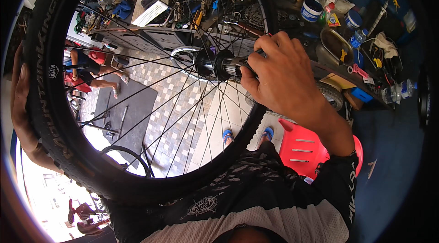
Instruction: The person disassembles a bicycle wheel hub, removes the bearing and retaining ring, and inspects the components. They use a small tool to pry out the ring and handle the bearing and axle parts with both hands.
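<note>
A bicycle wheel with a wide black tyre [48, 128], thin black spokes and a black hub [204, 64] fills the left and middle of the view. My left hand [23, 106] grips the tyre's outer side at the far left. At the hub's right end, around the silver splined body [229, 67], my right hand [281, 74] is closed, thumb and fingers on a small dark piece that is mostly hidden by them.
Behind the wheel runs a cluttered workbench [155, 37] with tools, tubs [311, 10], bottles and a white basket [148, 0]. A red plastic chair [302, 149] is beside me. Another person [98, 69] is at the left, near a dark mat [121, 106] on the tiled floor.
</note>
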Action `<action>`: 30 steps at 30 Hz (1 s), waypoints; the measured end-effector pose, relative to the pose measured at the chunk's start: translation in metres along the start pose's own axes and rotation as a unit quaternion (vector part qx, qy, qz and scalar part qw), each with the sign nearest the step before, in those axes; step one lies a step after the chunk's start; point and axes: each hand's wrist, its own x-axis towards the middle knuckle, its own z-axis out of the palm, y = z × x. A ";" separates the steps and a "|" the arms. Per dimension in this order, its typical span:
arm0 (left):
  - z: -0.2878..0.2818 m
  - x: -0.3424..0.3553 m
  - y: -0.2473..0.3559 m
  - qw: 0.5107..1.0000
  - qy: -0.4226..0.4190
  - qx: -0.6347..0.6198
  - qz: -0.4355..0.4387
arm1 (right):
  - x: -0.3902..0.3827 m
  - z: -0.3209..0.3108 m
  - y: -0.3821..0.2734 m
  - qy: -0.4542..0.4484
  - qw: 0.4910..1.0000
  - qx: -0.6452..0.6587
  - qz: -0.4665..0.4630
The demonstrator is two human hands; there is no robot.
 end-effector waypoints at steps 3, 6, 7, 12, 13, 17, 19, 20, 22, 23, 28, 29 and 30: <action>0.003 -0.002 -0.001 1.000 -0.006 0.003 0.004 | -0.002 -0.003 0.011 -0.002 0.995 0.093 0.036; 0.024 -0.008 0.003 0.997 0.052 -0.047 -0.016 | -0.012 -0.007 0.027 0.018 0.946 0.298 0.126; 0.028 -0.008 0.005 0.996 0.071 -0.038 -0.027 | -0.019 0.002 0.032 0.055 0.908 0.387 0.154; 0.044 0.015 0.030 0.983 0.164 0.012 -0.083 | -0.072 0.060 0.044 0.064 0.702 0.680 0.204; 0.048 0.024 0.036 0.978 0.184 0.020 -0.091 | -0.084 0.079 0.042 0.067 0.666 0.709 0.222; 0.061 0.048 0.055 0.961 0.242 0.020 -0.132 | -0.097 0.119 0.009 0.068 0.431 0.839 0.325; 0.063 0.053 0.058 0.946 0.280 0.015 -0.162 | -0.094 0.126 -0.006 0.065 0.316 0.883 0.342; 0.063 0.053 0.058 0.938 0.299 0.013 -0.176 | -0.095 0.125 -0.012 0.069 0.301 0.882 0.355; 0.071 0.067 0.074 0.919 0.335 0.007 -0.209 | -0.085 0.110 -0.027 0.075 0.272 0.879 0.385; 0.074 0.071 0.078 0.908 0.354 0.003 -0.224 | -0.082 0.109 -0.029 0.076 0.270 0.878 0.388; 0.085 0.085 0.102 0.845 0.444 -0.013 -0.298 | -0.076 0.103 -0.030 0.076 0.261 0.876 0.399; 0.087 0.085 0.102 0.831 0.461 -0.015 -0.312 | -0.076 0.104 -0.030 0.079 0.261 0.872 0.405; 0.089 0.087 0.104 0.816 0.477 -0.017 -0.326 | -0.076 0.104 -0.030 0.077 0.257 0.874 0.405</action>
